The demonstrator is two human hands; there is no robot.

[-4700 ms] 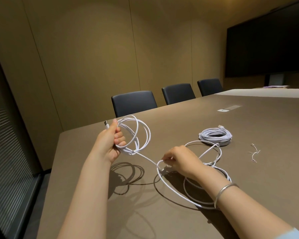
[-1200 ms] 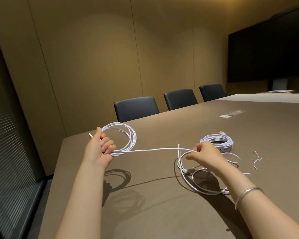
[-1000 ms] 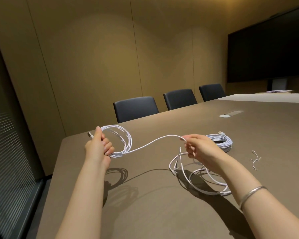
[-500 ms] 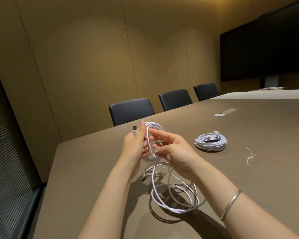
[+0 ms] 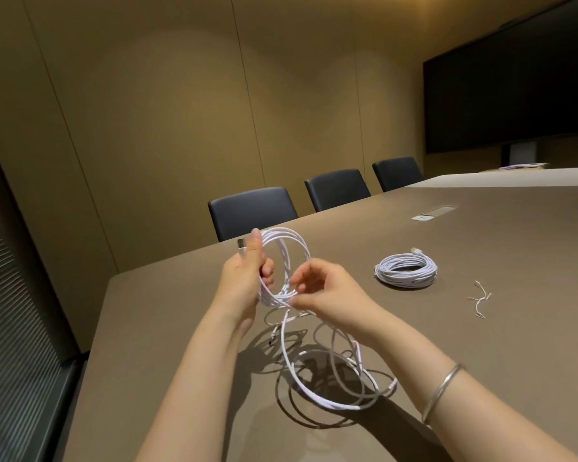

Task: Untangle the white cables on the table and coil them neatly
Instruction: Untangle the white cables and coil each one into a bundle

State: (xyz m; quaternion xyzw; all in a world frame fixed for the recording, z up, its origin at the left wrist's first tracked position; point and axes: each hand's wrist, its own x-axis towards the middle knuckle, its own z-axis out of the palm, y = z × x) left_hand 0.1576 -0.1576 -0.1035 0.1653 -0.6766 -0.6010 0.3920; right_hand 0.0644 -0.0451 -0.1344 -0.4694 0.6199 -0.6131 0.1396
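No words, numbers or signs to read anywhere, not on the cables, table or screen.

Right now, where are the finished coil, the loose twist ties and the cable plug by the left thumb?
finished coil [image 5: 405,270]: head view, near rim of windings.
twist ties [image 5: 479,299]: head view, where they cross.
cable plug [image 5: 240,244]: head view, metal tip.
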